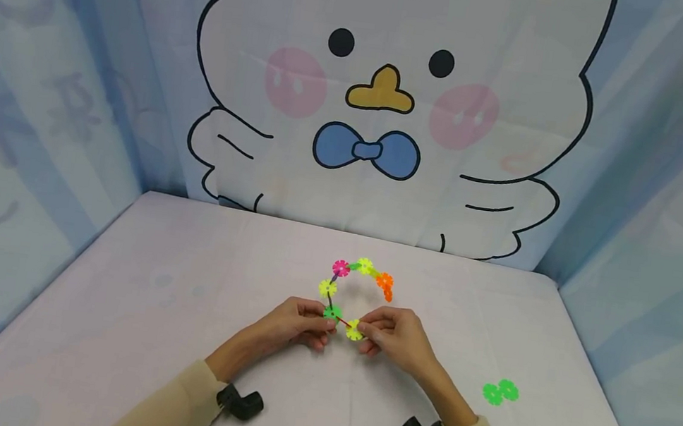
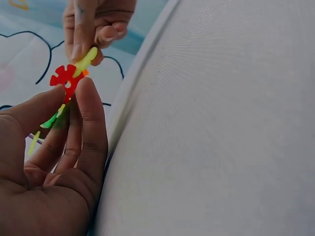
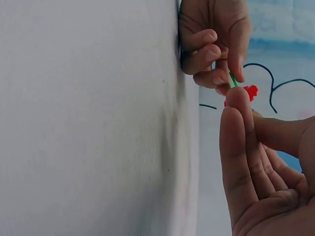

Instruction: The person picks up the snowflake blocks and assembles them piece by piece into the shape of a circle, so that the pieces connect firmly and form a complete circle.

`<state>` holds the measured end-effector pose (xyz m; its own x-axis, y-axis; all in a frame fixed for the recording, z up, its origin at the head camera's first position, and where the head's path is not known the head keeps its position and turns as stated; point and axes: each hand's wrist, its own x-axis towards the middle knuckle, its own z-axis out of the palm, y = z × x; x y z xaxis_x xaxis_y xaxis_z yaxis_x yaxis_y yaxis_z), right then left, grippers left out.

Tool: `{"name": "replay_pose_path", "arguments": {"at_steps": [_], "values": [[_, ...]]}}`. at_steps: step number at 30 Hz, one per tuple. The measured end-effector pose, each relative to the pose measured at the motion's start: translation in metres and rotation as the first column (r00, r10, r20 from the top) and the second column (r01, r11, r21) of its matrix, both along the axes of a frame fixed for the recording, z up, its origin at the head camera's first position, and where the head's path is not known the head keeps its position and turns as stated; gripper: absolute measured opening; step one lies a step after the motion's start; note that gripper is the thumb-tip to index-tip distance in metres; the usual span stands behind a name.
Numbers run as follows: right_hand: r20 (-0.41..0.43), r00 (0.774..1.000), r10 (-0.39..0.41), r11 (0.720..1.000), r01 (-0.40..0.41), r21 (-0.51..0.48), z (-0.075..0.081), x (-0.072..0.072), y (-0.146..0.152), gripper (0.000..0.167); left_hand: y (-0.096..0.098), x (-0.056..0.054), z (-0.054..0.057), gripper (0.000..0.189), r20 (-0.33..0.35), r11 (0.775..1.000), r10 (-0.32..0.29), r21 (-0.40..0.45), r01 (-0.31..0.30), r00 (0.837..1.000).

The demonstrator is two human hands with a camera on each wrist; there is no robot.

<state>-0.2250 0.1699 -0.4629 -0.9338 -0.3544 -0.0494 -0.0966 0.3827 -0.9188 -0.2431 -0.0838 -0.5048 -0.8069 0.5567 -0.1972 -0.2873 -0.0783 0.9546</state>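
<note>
A curved chain of slotted plastic snowflake discs runs between and beyond my hands, with a pink disc [image 1: 341, 268], an orange disc [image 1: 384, 281] and several yellow and green ones. My left hand [image 1: 296, 321] pinches the chain near a green disc [image 1: 332, 313]; its thumb and index fingertip meet at the red disc [image 2: 68, 81] in the left wrist view. Thumb and fingers of my right hand [image 1: 398, 335] pinch the yellow disc [image 1: 355, 330] at the chain's near end. That yellow disc meets the red one edge to face. In the right wrist view my right fingers hide most of it.
Two green discs [image 1: 493, 393] lie on the white tabletop [image 1: 169, 362] to the right of my right forearm. Behind the table hangs a cloth [image 1: 369, 195] with a cartoon bird, and more curtains [image 1: 19, 131] close in the sides.
</note>
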Motion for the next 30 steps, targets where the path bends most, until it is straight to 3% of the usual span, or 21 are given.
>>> {"name": "replay_pose_path", "arguments": {"at_steps": [9, 15, 23, 30], "values": [[0.009, 0.993, -0.115, 0.992, 0.115, 0.052, -0.006, 0.001, -0.024, 0.014, 0.003, 0.003, 0.0, 0.024, -0.051, 0.998, 0.024, -0.062, -0.028, 0.998], [-0.049, 0.986, -0.158, 0.981, 0.162, 0.106, -0.008, 0.004, -0.032, 0.013, 0.006, 0.004, 0.0, 0.027, -0.045, 0.994, 0.059, -0.088, -0.063, 0.997], [-0.083, 0.992, -0.092, 0.99, 0.1, 0.104, -0.003, 0.005, -0.025, 0.013, 0.004, 0.004, 0.0, 0.026, -0.035, 0.993, 0.069, -0.094, -0.072, 0.997], [-0.127, 0.99, -0.067, 0.986, 0.085, 0.143, 0.005, 0.009, 0.018, 0.017, 0.003, 0.004, 0.0, 0.027, -0.02, 0.994, 0.065, -0.091, -0.066, 0.998]]}}
